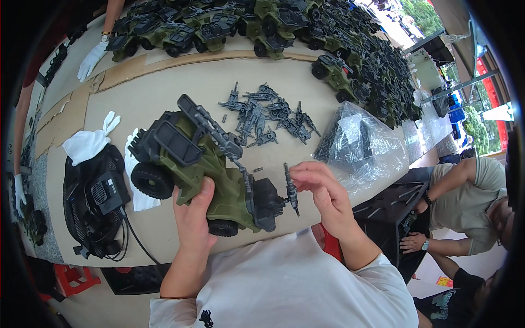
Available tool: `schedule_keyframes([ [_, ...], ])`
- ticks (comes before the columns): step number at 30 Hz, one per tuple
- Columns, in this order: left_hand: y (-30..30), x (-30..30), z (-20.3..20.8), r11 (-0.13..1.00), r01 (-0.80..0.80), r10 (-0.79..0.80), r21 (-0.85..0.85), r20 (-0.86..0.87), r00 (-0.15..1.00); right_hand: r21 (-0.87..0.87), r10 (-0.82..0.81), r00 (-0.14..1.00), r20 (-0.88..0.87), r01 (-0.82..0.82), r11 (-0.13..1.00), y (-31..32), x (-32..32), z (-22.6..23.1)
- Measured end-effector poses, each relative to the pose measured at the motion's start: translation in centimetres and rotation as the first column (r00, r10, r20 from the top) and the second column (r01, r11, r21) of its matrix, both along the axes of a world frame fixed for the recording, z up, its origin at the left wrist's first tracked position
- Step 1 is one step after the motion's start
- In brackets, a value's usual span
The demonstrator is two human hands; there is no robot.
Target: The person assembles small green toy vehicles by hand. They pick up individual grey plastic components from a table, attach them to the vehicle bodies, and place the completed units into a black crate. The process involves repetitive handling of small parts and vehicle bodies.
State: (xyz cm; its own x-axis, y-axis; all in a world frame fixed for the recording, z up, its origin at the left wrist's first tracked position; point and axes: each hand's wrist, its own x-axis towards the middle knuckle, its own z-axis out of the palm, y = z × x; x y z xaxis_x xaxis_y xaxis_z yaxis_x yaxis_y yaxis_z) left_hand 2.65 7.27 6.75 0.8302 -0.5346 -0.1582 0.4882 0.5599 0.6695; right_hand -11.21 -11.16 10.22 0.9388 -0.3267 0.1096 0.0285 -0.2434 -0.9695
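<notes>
My left hand (195,216) is closed round the underside of an olive-green toy military truck (224,191) with black wheels and dark grey fittings. The truck is tilted above the table, its dark front end toward my right hand. Beside that front end is a small dark grey toy gun (291,188), upright in the picture. The bent fingertips of my right hand (325,191) are at the gun, with the thumb lower and apart from it. Whether the gun is joined to the truck, I cannot tell. Behind the truck lies a loose pile of similar toy guns (268,115).
A clear plastic bag (361,147) with dark parts lies on the right. Many finished-looking trucks (268,27) crowd the far side. On the left are a black mesh bag (82,202), a corded black device (106,191) and white gloves (90,145). Other people (465,191) work nearby.
</notes>
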Motion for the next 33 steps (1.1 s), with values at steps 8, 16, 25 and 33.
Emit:
schedule_keyframes([
  [8, 0.2, -0.6, -0.2, 0.999, 0.025, -0.025, 0.026, -0.016, 1.0, 0.264, 0.023, 0.998, -0.066, -0.005, 0.964, 1.2, 0.0, -0.5],
  [16, -0.2, -1.0, 0.3, 0.997, 0.048, -0.042, 0.063, -0.09, 0.995, -0.029, 0.109, 0.994, -0.021, -0.109, 0.994, -0.1, -0.4, -0.5],
  [25, -0.5, -0.8, -0.5, 0.998, 0.064, -0.063, 0.003, -0.148, 0.987, -0.089, 0.167, 0.986, -0.002, -0.167, 0.982, -0.7, -0.7, -1.0],
  [33, 0.0, -1.5, 0.3, 0.993, 0.112, -0.116, -0.036, -0.133, 0.984, 0.118, 0.017, 1.0, 0.011, -0.018, 0.993, 0.7, -0.6, -0.6],
])
